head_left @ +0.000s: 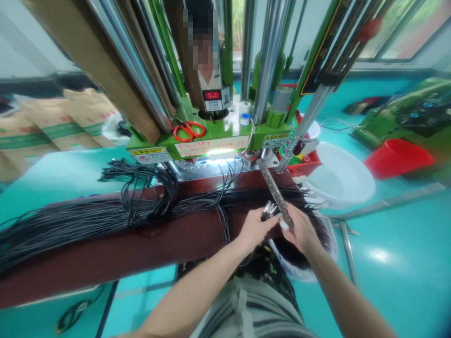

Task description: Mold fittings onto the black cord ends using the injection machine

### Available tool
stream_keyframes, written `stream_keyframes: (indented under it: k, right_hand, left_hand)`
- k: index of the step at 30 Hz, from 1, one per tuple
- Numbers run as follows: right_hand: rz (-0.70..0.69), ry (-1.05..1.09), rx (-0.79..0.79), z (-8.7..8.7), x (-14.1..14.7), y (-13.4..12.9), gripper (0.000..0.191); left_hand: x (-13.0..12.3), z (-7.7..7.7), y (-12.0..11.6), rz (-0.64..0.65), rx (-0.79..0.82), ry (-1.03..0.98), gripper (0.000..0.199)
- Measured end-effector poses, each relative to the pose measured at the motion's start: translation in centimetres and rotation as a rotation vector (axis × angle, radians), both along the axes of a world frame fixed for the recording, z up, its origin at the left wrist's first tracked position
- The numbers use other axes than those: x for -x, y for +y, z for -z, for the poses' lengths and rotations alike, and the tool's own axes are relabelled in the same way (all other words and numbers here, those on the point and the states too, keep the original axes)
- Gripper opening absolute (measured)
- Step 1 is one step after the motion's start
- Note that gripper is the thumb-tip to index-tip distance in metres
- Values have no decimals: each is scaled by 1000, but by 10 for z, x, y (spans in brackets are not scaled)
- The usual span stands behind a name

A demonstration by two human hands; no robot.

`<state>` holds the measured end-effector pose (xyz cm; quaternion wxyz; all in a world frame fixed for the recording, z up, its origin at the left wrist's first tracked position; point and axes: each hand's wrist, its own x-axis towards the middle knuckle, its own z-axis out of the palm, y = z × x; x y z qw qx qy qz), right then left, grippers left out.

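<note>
My right hand point(303, 231) is closed around the near end of a long, narrow metal bar point(275, 191) with small marks along its length. The bar slants away from me, its far end close to the front of the green machine point(225, 141). Just left of it, my left hand point(254, 229) is closed on a small bunch of cable ends point(269, 210) with shiny metal tips. Both hands are close together, near the right end of the dark red table. Thin black cables point(105, 220) lie in a thick bundle across the table, and several run into the lit gap under the machine.
Red-handled scissors point(189, 132) and a blue-and-white tape roll point(245, 119) lie on the machine's ledge. To the right stand a white tub point(340, 176), a red bucket point(398, 158) and a red bin point(306, 164). A lined basket point(329, 241) sits below my right hand. Behind the machine is a person.
</note>
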<state>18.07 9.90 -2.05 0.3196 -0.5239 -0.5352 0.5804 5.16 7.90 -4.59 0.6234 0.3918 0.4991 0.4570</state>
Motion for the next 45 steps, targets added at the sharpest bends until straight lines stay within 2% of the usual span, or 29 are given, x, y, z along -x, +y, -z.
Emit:
stream_keyframes:
  k: [3, 6, 11, 15, 18, 21, 23, 25, 27, 30, 36, 40, 45]
  right_hand:
    - [83, 164, 76, 10, -2, 0, 43]
    - [94, 234, 99, 17, -3, -1, 44]
    - [68, 48, 31, 16, -3, -4, 50]
    - [45, -67, -47, 12, -1, -8, 51]
    - [103, 68, 77, 12, -1, -7, 48]
    - [214, 235, 169, 16, -3, -4, 45]
    - [254, 299, 171, 19, -5, -2, 44]
    - [253, 327, 162, 21, -5, -1, 45]
    - [239, 319, 166, 22, -5, -1, 45]
    - [237, 291, 184, 22, -4, -2, 47]
    - [192, 283, 173, 19, -6, -3, 48]
    - [172, 273, 182, 18, -8, -3, 50]
    - [125, 244, 184, 18, -10, -1, 51]
  left_hand:
    - [-2, 4, 1, -4, -51, 43, 29]
    - [-2, 5, 0, -20, -87, 98, 30]
    - [-1, 5, -2, -29, -82, 177, 28]
    - [1, 3, -5, -30, -67, 152, 26]
    - [6, -4, -4, -109, -66, 24, 25]
    - [13, -11, -1, -249, -33, -259, 26]
    - [16, -14, 1, -259, 14, -440, 28]
    - [16, -15, 2, -216, 55, -504, 30]
    - [13, -14, 1, -193, 90, -450, 30]
    - [8, -12, -1, -146, 113, -255, 27]
    - [5, -6, -1, -16, 7, 85, 18]
    - [5, -5, 1, 1, 57, 73, 21]
    - [6, -16, 4, -4, 223, -76, 26]
